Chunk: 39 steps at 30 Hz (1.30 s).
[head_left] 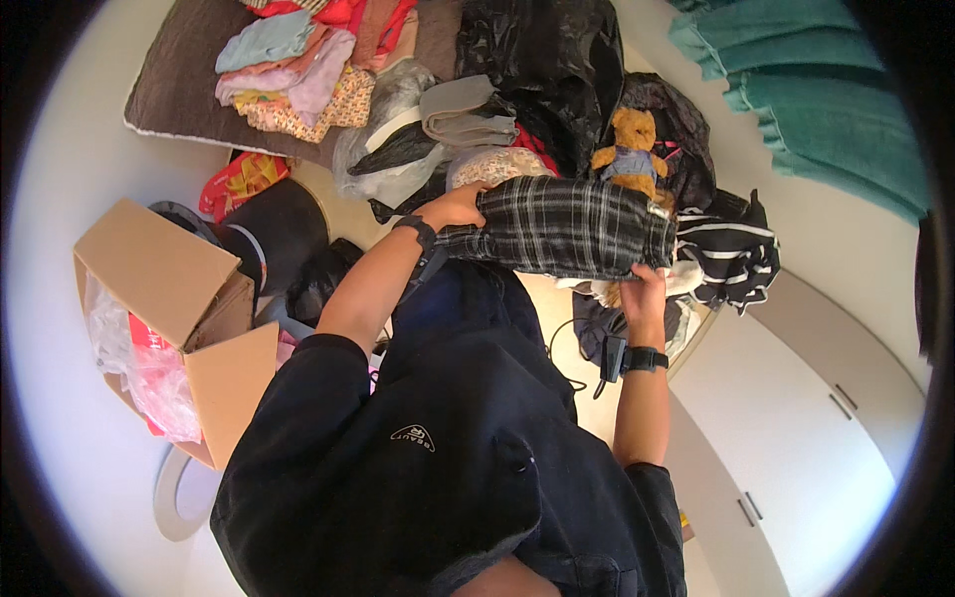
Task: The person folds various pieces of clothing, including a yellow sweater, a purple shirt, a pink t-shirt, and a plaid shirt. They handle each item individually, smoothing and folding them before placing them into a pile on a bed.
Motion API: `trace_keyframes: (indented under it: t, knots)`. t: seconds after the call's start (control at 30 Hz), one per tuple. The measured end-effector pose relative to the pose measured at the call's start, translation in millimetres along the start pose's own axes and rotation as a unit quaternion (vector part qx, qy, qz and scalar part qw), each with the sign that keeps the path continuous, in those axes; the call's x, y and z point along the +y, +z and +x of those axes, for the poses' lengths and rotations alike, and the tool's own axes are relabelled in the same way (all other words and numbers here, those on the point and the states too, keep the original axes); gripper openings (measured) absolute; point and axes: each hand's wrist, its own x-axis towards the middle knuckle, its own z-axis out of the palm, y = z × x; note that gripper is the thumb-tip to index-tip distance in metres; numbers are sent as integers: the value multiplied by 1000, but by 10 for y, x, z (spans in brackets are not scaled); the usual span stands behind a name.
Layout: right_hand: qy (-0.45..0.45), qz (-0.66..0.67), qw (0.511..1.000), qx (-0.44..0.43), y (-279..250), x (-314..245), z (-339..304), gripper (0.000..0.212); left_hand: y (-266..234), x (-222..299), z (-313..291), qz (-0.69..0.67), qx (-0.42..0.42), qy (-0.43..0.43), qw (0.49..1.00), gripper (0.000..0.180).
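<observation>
Stretched sideways in front of me is a pair of black plaid pants [567,227] with white lines, folded lengthwise, its gathered waistband toward the right. My left hand [456,207] grips the left end, fingers closed on the cloth. At the lower right corner, by the waistband, my right hand [647,283] pinches the fabric. A brown teddy bear [634,149] in a blue-grey top sits just beyond the waistband. Behind the pants lie a folded grey cloth [460,111] and a patterned bundle [497,167], partly covered. A black-and-white striped garment [731,249] lies to the right.
Folded clothes [298,80] are stacked on a brown cushion [179,80] at the far left. Black plastic bags [547,60] stand at the back. An open cardboard box [234,393] with plastic wrapping is at my left. White cabinets [796,408] and a teal curtain [816,109] line the right.
</observation>
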Motion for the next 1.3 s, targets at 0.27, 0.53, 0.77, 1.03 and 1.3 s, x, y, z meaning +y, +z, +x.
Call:
trace_keyframes:
  t: [0.27,0.53,0.77,1.03,1.3]
  knots:
    - [70,32,991,-110,304,-62,-116,70,-270,24,-276,22,-187,45,981,92]
    - [47,10,992,-118,1426,-74,206,53,-676,-33,-1013,-315,-232,123,912,100]
    - [153,-56,969,-187,2583,893,373,48,-1161,-102,-1639,-544,-18,118,831,104]
    - [290,-146,896,-303,3085,2008,1184,56,-985,-774,-2009,-541,251,-77,799,61]
    - [237,-461,852,-68,2842,2847,2754,34,-830,-1213,-2281,-514,255,-140,807,70]
